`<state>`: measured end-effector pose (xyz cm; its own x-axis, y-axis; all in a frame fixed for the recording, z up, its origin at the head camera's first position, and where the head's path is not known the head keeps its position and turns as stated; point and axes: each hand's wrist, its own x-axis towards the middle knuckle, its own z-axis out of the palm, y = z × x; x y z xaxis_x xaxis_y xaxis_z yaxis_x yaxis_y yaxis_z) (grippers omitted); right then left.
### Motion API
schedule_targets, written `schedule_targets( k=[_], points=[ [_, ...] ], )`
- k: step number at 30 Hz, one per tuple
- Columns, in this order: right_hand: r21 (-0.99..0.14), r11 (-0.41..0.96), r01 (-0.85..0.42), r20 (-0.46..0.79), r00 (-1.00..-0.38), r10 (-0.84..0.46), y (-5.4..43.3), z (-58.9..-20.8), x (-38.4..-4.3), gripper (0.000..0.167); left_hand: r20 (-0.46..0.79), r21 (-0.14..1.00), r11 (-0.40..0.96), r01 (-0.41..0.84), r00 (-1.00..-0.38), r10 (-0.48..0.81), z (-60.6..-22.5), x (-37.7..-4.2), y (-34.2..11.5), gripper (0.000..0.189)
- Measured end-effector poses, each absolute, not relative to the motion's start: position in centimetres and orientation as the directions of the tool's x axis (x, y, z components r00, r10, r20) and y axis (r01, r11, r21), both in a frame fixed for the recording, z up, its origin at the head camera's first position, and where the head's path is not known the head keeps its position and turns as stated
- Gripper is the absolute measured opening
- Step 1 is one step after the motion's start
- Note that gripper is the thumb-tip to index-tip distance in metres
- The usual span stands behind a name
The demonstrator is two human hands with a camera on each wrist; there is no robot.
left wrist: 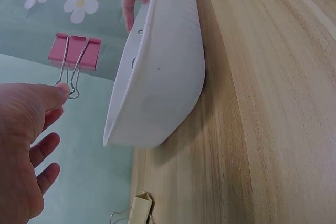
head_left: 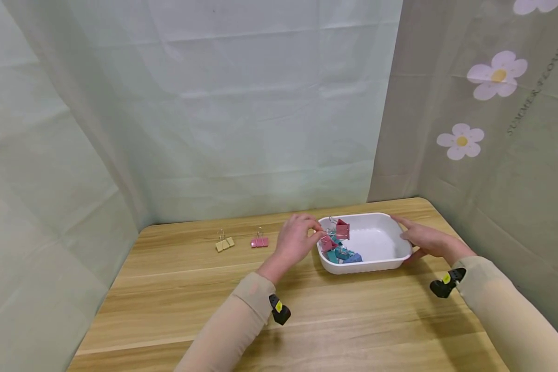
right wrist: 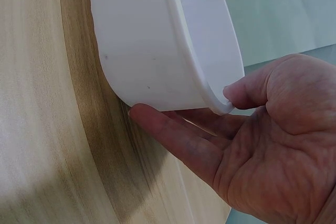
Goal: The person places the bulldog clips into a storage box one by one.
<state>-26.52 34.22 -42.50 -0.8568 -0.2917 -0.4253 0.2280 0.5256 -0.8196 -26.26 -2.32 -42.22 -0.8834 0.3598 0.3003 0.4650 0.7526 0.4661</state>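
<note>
My left hand (head_left: 295, 238) pinches a pink binder clip (left wrist: 75, 52) by its wire handles, between thumb and fingertips. That clip is held over the left end of a white tray (head_left: 383, 264), its body raised above the rim. Inside the tray's left part lie another pink binder clip (head_left: 327, 243), teal binder clips (head_left: 343, 252) and a blue binder clip (head_left: 354, 258). My right hand (head_left: 427, 241) grips the tray's right end; in the right wrist view the thumb hooks over the rim and the fingers lie against the outer wall.
To the left on the wooden table (head_left: 190, 294) are a yellow binder clip (head_left: 225, 244) and a pink binder clip (head_left: 259, 242), spaced apart. Pale curtains (head_left: 260, 113) hang behind and at both sides of the table.
</note>
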Motion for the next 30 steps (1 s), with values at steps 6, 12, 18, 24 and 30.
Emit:
schedule_targets(
  k=[6,12,18,24,30],
  points=[
    [-0.822,0.52,0.232,-0.428,-0.855,-0.294,34.1,-42.5,-26.4,0.069,0.304,0.471,0.749,0.466,-0.883,0.358,-42.3,-26.3,-2.1,0.013],
    [-0.825,0.514,0.233,-0.428,-0.853,-0.299,34.0,-42.5,-26.4,0.069,0.299,0.465,0.758,0.458,-0.887,0.353,-42.4,-26.4,-1.8,0.012],
    [-0.822,0.52,0.23,-0.427,-0.855,-0.296,34.0,-42.4,-26.3,0.069,0.296,0.472,0.755,0.454,-0.889,0.349,-42.7,-26.5,-1.6,0.012],
    [-0.824,0.518,0.229,-0.422,-0.858,-0.292,34.1,-42.5,-26.4,0.069,0.279,0.489,0.755,0.436,-0.899,0.338,-42.8,-26.4,-1.1,0.01],
    [-0.826,0.513,0.234,-0.425,-0.856,-0.295,34.2,-42.7,-26.5,0.069,0.272,0.491,0.752,0.439,-0.898,0.346,-43.0,-26.3,-0.5,0.011]
  ],
)
